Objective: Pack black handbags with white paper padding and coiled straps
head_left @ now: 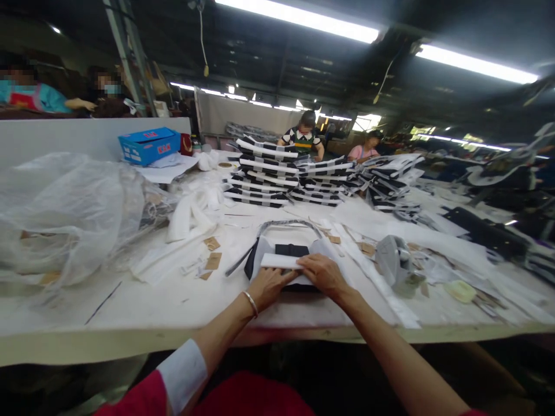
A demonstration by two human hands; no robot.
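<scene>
Near the front edge of the pale table (195, 309), midway between the two forearms, lies a dark bag (250, 264) with its carry handle (288, 223) arched toward the far side. Pale wrapping (261, 247) lies around it, and a black flap (291, 250) shows just beyond a white strip (280, 262) that runs crosswise over the bag. The right hand (323, 274) appears closed on the right end of the strip, fingertips over its top. The left hand (272, 284) lies along the near edge with its fingers bent inward; whether they grip the strip or only press on it, I cannot tell, as the undersides are hidden. The two hands are close together, though the view does not settle whether they touch.

To handle this well, I would keep the strip level and let both hands bear evenly, so that neither end lifts or skews. Light pressure seems wise: the strip looks soft, and a hard pinch could crease it. Smoothing the wrapping outward from the middle should keep folds from bunching beneath the fingers. The thin strap (238, 263) sticking out at the left is best kept clear, as are the brown tags (213, 261) lying beyond it
</scene>
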